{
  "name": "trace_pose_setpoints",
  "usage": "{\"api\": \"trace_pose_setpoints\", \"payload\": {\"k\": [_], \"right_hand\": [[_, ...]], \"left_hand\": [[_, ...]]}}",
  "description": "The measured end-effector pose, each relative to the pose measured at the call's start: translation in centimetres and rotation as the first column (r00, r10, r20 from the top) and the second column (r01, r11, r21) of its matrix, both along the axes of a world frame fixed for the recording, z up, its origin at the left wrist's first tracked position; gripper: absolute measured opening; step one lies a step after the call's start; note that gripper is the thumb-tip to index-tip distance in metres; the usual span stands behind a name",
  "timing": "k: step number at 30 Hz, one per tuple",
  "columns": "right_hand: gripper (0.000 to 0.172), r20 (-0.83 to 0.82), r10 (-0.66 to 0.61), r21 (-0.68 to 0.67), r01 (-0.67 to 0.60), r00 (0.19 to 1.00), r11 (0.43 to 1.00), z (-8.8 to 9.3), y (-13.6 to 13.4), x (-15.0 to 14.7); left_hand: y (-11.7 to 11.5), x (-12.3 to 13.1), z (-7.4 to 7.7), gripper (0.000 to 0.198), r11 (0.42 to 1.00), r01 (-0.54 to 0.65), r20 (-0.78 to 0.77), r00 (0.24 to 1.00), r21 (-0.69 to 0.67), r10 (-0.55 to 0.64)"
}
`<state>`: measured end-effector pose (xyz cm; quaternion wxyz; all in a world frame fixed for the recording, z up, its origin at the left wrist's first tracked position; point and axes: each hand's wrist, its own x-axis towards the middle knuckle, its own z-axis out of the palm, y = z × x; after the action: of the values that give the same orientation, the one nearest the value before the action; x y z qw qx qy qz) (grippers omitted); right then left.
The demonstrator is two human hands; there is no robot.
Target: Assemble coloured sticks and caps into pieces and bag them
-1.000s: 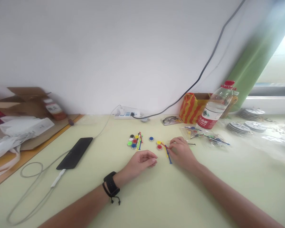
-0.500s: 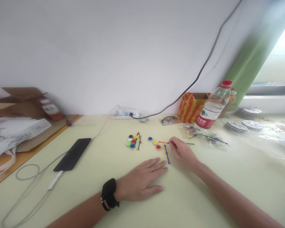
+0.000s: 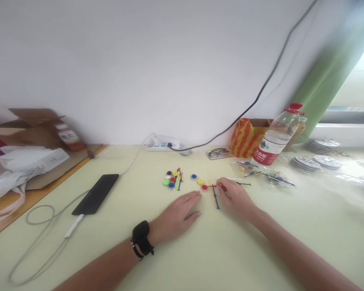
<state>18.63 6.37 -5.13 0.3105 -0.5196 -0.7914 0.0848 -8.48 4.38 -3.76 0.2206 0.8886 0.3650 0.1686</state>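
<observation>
My left hand (image 3: 177, 214) rests palm down on the table with its fingers stretched, just below a red disc (image 3: 204, 188). Between thumb and finger, my right hand (image 3: 235, 198) pinches a red arrow (image 3: 211, 186), which points left and lies across a blue arrow (image 3: 216, 200) and a yellow one. Beside the red disc are a yellow disc (image 3: 200, 182) and a blue disc (image 3: 194, 177). A group of coloured discs (image 3: 166, 182) and thin arrows (image 3: 178, 180) lies farther left. The end of a black arrow (image 3: 245, 184) shows behind my right hand.
A black phone (image 3: 95, 194) with a cable lies left. At the back are a power strip (image 3: 163, 146), glasses (image 3: 218, 153), a striped bag (image 3: 244, 137) and a large bottle (image 3: 274, 141). Plastic packets (image 3: 269, 178) and stacked white discs (image 3: 306, 162) are on the right.
The red arrow in my right hand has come down over the blue and yellow arrows. My left hand has drawn back to the left, away from the blue arrow. The view has shifted slightly.
</observation>
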Motion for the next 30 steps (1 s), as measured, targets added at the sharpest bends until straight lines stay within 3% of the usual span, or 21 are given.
{"api": "trace_pose_setpoints", "payload": {"k": [4,10,19,30], "right_hand": [[0.013,-0.015,0.022,0.023,-0.022,1.000,1.000,0.00,0.02,0.01],[0.014,-0.059,0.015,0.099,-0.009,0.998,0.995,0.28,-0.11,-0.08],[0.016,0.021,0.027,0.116,-0.030,0.999,0.993,0.39,-0.20,-0.21],[0.016,-0.023,0.075,0.102,-0.072,0.997,0.992,0.34,-0.31,-0.54]], "left_hand": [[0.03,-0.10,-0.48,0.059,1.000,-0.022,-0.003,1.000,0.004,0.022],[-0.12,0.06,-0.03,0.059,1.000,-0.021,-0.043,0.999,0.001,0.021],[-0.12,0.06,-0.12,0.059,1.000,-0.027,-0.041,0.999,0.000,0.027],[-0.06,0.02,-0.01,0.064,0.999,-0.033,-0.016,0.999,-0.020,0.033]]}}
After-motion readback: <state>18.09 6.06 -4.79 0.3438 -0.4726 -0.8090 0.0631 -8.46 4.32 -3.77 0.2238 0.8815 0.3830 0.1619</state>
